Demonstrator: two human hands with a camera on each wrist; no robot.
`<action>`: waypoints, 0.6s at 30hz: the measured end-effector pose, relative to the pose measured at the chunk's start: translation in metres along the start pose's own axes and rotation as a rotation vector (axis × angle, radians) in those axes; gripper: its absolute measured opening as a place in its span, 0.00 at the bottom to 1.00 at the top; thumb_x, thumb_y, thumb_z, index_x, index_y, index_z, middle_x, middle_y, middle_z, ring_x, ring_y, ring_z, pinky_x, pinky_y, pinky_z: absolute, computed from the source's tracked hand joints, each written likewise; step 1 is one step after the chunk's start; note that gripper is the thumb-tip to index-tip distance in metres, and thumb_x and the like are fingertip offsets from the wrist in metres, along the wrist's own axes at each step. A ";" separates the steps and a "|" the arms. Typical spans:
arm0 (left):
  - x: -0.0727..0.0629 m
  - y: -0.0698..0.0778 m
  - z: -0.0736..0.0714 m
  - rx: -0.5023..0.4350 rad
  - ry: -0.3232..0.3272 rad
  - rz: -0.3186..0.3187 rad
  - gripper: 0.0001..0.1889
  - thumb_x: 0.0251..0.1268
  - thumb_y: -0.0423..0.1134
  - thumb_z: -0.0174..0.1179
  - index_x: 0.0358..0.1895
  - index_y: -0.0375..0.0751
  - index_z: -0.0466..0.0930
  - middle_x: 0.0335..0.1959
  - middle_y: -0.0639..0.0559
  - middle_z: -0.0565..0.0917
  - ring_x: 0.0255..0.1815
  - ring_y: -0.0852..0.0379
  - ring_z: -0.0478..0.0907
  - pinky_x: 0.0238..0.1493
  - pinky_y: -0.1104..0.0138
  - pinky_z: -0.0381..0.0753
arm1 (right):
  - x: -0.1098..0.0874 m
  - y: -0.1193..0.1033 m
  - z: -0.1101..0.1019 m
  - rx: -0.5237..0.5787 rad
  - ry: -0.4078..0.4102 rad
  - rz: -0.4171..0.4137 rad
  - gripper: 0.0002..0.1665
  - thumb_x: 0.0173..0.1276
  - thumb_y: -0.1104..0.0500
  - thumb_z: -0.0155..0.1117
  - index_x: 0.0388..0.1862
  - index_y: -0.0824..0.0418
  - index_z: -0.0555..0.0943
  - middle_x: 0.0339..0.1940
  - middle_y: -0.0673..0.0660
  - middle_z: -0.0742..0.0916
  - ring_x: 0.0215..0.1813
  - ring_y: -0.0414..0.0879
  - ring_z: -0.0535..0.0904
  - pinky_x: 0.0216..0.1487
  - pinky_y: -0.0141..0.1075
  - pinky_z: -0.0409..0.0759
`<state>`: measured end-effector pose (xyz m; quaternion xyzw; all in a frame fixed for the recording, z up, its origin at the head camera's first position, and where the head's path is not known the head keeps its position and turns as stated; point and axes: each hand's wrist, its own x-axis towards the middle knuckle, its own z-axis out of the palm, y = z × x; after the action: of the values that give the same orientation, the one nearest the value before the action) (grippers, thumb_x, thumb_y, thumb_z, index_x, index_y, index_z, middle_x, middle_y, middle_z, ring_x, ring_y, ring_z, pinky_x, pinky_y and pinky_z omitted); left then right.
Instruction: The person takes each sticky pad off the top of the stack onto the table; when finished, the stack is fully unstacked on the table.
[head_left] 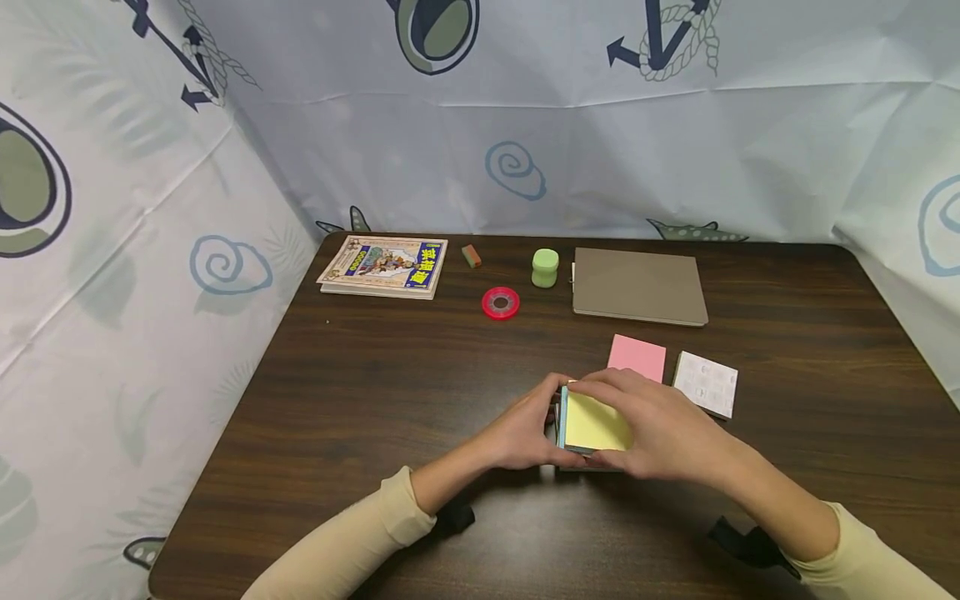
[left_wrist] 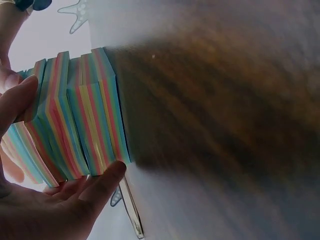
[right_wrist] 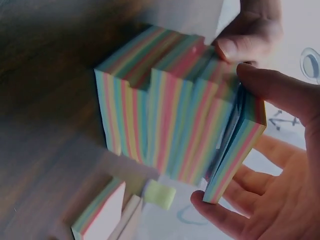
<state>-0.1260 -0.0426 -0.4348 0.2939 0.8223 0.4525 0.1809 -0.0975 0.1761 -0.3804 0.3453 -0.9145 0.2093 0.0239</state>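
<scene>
A tall stack of multicoloured sticky note pads (left_wrist: 75, 115) stands near the table's middle, its striped edges facing both wrist cameras. My left hand (head_left: 525, 433) grips the stack from the left, thumb on the near side and fingers on the far side. Across the top, my right hand (head_left: 667, 425) pinches a yellow-faced sticky note pad (head_left: 597, 422) by opposite edges. In the right wrist view this top pad (right_wrist: 237, 155) tilts slightly, with a narrow dark gap between it and the stack. Behind the right hand lies a pink sticky note pad (head_left: 637, 357), partly covered.
A white patterned pad (head_left: 707, 383) lies right of the pink one. Farther back are a taupe flat notebook-like item (head_left: 639, 286), a small green container (head_left: 545, 268), a red ring-shaped roll (head_left: 491, 303), an eraser-like block (head_left: 471, 256) and illustrated books (head_left: 384, 267). Patterned cloth hangs behind.
</scene>
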 end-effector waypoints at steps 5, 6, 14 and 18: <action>0.001 -0.001 0.000 0.053 0.012 0.010 0.46 0.40 0.43 0.81 0.64 0.47 0.62 0.50 0.58 0.75 0.49 0.62 0.73 0.53 0.66 0.72 | -0.011 0.010 -0.022 0.022 0.000 0.098 0.47 0.45 0.49 0.82 0.67 0.47 0.74 0.58 0.45 0.80 0.50 0.42 0.75 0.40 0.42 0.76; 0.001 0.000 0.001 0.058 0.015 0.011 0.46 0.40 0.43 0.81 0.64 0.47 0.62 0.50 0.58 0.75 0.49 0.62 0.73 0.52 0.67 0.72 | -0.015 0.015 -0.028 0.028 0.007 0.117 0.47 0.46 0.48 0.82 0.67 0.47 0.73 0.58 0.47 0.80 0.48 0.43 0.75 0.39 0.42 0.76; 0.000 0.001 0.001 0.054 0.022 -0.012 0.46 0.40 0.42 0.81 0.64 0.50 0.62 0.50 0.58 0.75 0.49 0.62 0.73 0.51 0.67 0.71 | -0.061 0.077 -0.062 0.049 0.061 0.302 0.50 0.49 0.47 0.82 0.71 0.49 0.69 0.55 0.53 0.79 0.39 0.47 0.71 0.33 0.38 0.71; 0.000 0.002 0.001 0.051 0.021 -0.007 0.46 0.40 0.42 0.81 0.64 0.49 0.62 0.50 0.57 0.75 0.49 0.62 0.73 0.52 0.67 0.71 | -0.089 0.112 -0.064 0.010 0.051 0.410 0.52 0.49 0.49 0.82 0.72 0.54 0.68 0.53 0.61 0.79 0.38 0.52 0.71 0.30 0.39 0.68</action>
<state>-0.1249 -0.0413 -0.4333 0.2905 0.8365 0.4339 0.1661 -0.1082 0.3331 -0.3797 0.1468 -0.9638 0.2228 0.0021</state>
